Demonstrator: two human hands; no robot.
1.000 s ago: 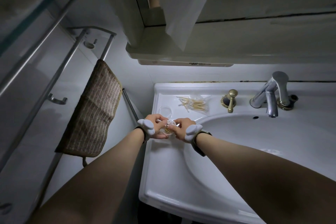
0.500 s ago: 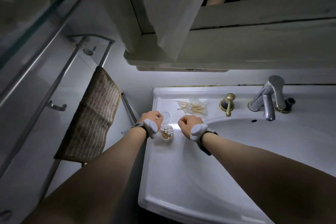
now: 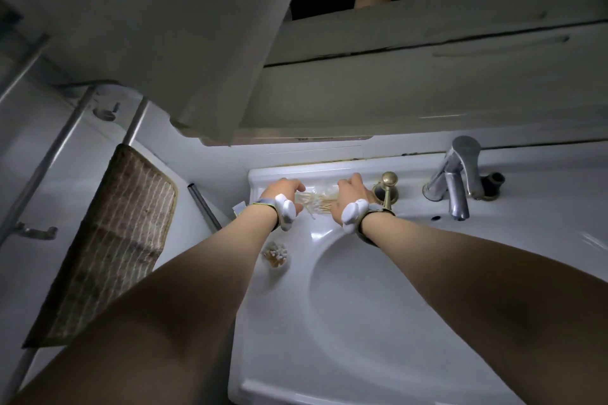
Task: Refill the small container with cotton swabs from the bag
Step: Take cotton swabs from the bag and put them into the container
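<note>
Behind the white ceramic sink (image 3: 329, 322) basin, our left hand (image 3: 283, 191) and right hand (image 3: 350, 193) pinch the clear plastic bag of wooden cotton swabs (image 3: 318, 200); the small round clear container (image 3: 275, 254), by the basin's left rim, looks nearly full, so topping up remains.

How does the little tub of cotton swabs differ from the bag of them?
The small container stands alone near the basin, swabs upright, nobody touching it. The bag lies farther back on the sink's rim, swabs lying flat, held by the left hand and right hand. Both are clear.

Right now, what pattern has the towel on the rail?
Brown with pale stripes, seen in the head view.
</note>
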